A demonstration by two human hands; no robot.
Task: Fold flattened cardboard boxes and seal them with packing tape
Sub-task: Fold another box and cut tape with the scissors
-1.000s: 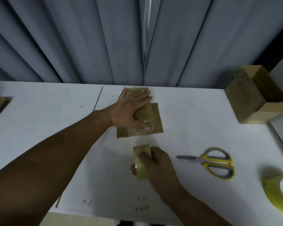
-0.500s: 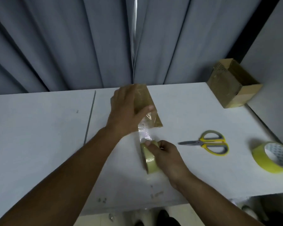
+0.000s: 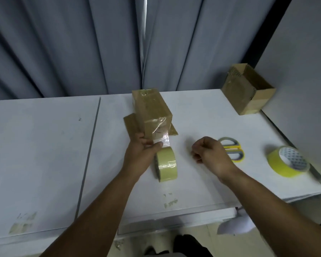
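Observation:
A small folded cardboard box (image 3: pixel 152 110), wrapped in shiny clear tape, stands on a flat cardboard piece (image 3: pixel 130 123) at the middle of the white table (image 3: pixel 44 145). My left hand (image 3: pixel 142 152) grips the box's near lower edge, its thumb on the clear tape strip (image 3: pixel 163 140) that runs from the box down to a pale yellow tape roll (image 3: pixel 167 164). The roll stands on edge on the table, right of that hand. My right hand (image 3: pixel 209 154) hovers with curled fingers and holds nothing, just left of the yellow-handled scissors (image 3: pixel 233 151), which it partly hides.
A second, brighter yellow tape roll (image 3: pixel 287 161) lies near the table's right edge. An open cardboard box (image 3: pixel 248 93) stands at the back right against a grey wall. Grey curtains hang behind the table. A seam (image 3: pixel 89 151) runs across the table on the left.
My right hand let go of the tape roll and moved right toward the scissors. My left hand came off the top of the box down to its near lower edge. The roll now stands alone.

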